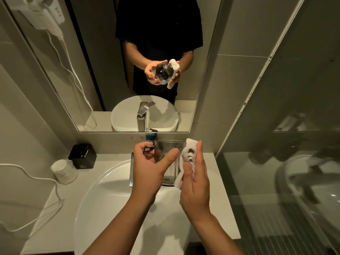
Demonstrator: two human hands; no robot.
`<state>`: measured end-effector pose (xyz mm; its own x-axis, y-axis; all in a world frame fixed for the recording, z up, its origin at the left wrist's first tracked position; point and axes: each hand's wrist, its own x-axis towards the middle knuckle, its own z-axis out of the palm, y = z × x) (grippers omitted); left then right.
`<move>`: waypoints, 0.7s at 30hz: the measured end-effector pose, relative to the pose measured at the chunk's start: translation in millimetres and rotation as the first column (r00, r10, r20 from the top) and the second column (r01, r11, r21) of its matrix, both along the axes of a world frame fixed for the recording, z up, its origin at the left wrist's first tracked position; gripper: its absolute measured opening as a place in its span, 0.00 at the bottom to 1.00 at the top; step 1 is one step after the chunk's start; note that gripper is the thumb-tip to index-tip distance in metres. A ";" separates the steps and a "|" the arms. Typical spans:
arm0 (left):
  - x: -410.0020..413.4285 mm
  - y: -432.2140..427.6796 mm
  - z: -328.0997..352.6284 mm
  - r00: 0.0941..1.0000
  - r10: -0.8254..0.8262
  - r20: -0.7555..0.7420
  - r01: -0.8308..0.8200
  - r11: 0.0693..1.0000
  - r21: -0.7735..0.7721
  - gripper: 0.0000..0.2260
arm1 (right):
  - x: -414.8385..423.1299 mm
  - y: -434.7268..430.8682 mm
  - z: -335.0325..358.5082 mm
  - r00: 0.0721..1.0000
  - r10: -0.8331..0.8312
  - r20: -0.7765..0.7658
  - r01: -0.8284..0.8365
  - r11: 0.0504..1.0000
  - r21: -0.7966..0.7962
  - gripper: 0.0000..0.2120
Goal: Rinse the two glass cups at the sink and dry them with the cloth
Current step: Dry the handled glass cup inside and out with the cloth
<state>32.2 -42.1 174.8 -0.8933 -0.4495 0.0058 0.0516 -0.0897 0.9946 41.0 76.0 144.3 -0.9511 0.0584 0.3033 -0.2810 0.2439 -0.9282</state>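
A clear glass cup [168, 150] with a handle is held above the white basin [103, 190]. My left hand [149, 168] grips it, fingers around the handle and thumb across the glass wall. My right hand [195, 183] presses a white cloth [187, 159] against the right side of the cup. The cup stands roughly upright with its mouth facing up and away from me. The mirror shows the same cup, cloth and both hands from the front. The second cup is not clearly visible.
A steel tap [131, 170] stands behind my left hand at the basin's back rim. On the counter [222, 208] to the left sit a wrapped paper cup [63, 171] and a black box [82, 156]. A white cord [33, 178] trails across the left side. A glass partition [276, 181] borders the right.
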 end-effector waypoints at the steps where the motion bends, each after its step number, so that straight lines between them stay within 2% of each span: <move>1: -1.3 -1.4 -0.1 1.000 -0.011 -0.009 0.012 0.999 0.035 0.36 | -0.8 1.0 -1.2 1.000 -0.002 0.006 0.002 1.000 -0.006 0.26; 4: -1.2 0.8 0.0 0.999 0.009 -0.045 -0.004 0.994 0.111 0.36 | -2.2 1.8 -1.4 1.000 0.011 0.017 -0.010 0.998 -0.063 0.26; 7: 0.5 8.8 -2.1 0.995 0.074 -0.070 -0.071 0.997 0.035 0.31 | -2.1 -1.4 1.2 1.000 0.025 0.002 -0.024 0.996 -0.091 0.26; 11: 0.6 11.6 -3.0 1.000 -0.006 -0.027 0.005 0.998 -0.060 0.28 | -5.6 -3.2 4.7 0.999 0.036 0.010 -0.036 0.998 -0.043 0.29; 16: -4.6 7.0 -2.3 0.995 0.009 0.098 0.005 0.989 -0.147 0.37 | -6.3 -5.2 -0.5 0.996 0.046 -0.073 -0.045 0.999 0.010 0.29; 21: -9.8 -3.2 -4.3 0.991 -0.026 0.128 0.038 0.995 -0.097 0.39 | -8.9 -5.7 -2.8 0.987 0.053 -0.153 -0.039 0.995 0.096 0.26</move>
